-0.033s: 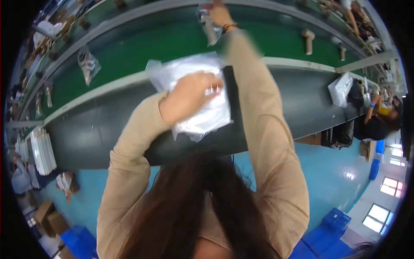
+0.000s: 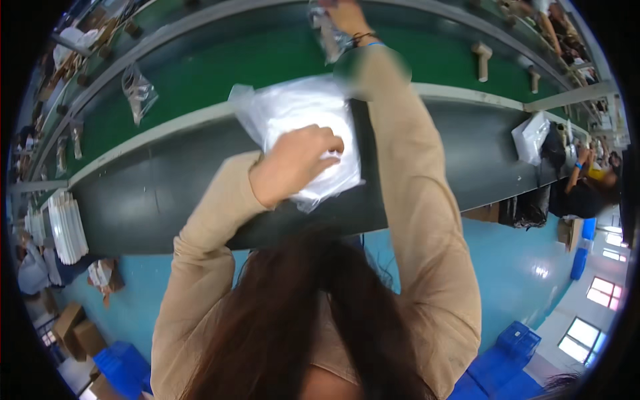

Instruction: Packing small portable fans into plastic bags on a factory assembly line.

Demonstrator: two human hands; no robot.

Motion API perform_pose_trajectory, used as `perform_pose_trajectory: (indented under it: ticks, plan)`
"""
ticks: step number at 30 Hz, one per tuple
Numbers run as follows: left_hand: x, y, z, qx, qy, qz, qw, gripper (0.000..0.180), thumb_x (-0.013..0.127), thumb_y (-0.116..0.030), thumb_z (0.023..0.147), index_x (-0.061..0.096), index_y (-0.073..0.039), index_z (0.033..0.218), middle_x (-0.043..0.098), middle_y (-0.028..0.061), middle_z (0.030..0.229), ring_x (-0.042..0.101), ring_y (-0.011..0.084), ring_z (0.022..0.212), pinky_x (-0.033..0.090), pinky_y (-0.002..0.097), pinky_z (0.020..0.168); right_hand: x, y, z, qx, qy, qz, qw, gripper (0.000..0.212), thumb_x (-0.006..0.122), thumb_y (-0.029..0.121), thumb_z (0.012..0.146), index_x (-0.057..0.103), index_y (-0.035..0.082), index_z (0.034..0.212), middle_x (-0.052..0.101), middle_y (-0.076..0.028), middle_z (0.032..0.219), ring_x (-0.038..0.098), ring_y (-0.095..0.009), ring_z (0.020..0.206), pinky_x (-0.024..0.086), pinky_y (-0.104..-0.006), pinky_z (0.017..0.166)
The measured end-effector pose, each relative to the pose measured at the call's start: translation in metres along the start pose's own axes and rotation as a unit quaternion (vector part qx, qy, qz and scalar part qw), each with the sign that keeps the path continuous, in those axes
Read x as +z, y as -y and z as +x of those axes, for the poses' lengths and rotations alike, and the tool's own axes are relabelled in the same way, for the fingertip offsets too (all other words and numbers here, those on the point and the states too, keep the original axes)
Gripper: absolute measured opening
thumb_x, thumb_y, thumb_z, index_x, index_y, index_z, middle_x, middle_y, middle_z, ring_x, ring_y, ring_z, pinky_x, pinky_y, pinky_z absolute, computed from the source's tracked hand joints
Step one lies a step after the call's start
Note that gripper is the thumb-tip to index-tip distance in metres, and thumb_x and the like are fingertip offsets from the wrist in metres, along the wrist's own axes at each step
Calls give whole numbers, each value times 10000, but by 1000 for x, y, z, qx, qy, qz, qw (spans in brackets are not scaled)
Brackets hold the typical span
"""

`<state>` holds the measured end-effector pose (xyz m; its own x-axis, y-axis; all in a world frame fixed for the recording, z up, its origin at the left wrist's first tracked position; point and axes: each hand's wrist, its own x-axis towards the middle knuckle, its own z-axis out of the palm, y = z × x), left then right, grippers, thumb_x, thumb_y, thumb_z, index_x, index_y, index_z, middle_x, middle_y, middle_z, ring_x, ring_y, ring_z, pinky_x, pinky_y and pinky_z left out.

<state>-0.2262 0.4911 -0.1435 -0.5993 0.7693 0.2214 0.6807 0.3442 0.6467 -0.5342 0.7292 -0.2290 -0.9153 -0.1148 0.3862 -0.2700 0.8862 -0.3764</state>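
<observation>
My left hand [image 2: 297,163] rests on a stack of clear plastic bags [image 2: 313,103] lying on the dark work surface, its far edge lapping over the pale rail. Its fingers are loosely bent, thumb apart from them, and I see nothing held between them. Stretched far forward over the green belt, my right hand [image 2: 347,18] has its fingers closed at the upper end of a clear plastic bag [image 2: 329,37] with a small part inside. The fingertips are partly cut off by the picture's top edge. A blurred patch covers the sleeve near that wrist.
On the green belt [image 2: 220,80] lie another bagged part [image 2: 139,97] to the left and a beige tool-shaped part [image 2: 481,61] to the right. White strips [image 2: 67,227] are stacked at the left end of the dark surface [image 2: 153,200]. A white package [image 2: 531,139] lies rightward, near a co-worker [image 2: 587,183].
My left hand has shifted slightly on the bag stack, and its thumb now stands more apart from the fingers. The right hand stays at the bag on the belt. The whole view has shifted a little.
</observation>
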Motion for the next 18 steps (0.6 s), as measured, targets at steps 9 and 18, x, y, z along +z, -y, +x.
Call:
perform_pose_trajectory:
  ticks: [9, 18]
  plan:
    - [73, 23, -62, -69, -36, 45, 996, 139, 698, -167, 790, 632, -69, 862, 599, 72, 898, 567, 281, 878, 470, 374, 768, -126, 119, -200, -67, -131, 300, 943, 220, 574, 126, 935, 608, 41, 1135, 613, -92, 1100, 640, -205, 896, 491, -301, 799]
    - [76, 38, -68, -181, -93, -156, 967, 161, 663, -120, 856, 709, 0, 952, 696, 124, 906, 660, 237, 768, 497, 304, 715, -108, 172, -375, 216, -62, 255, 940, 169, 609, 114, 907, 626, -25, 813, 592, -61, 678, 530, -128, 606, 431, -262, 579]
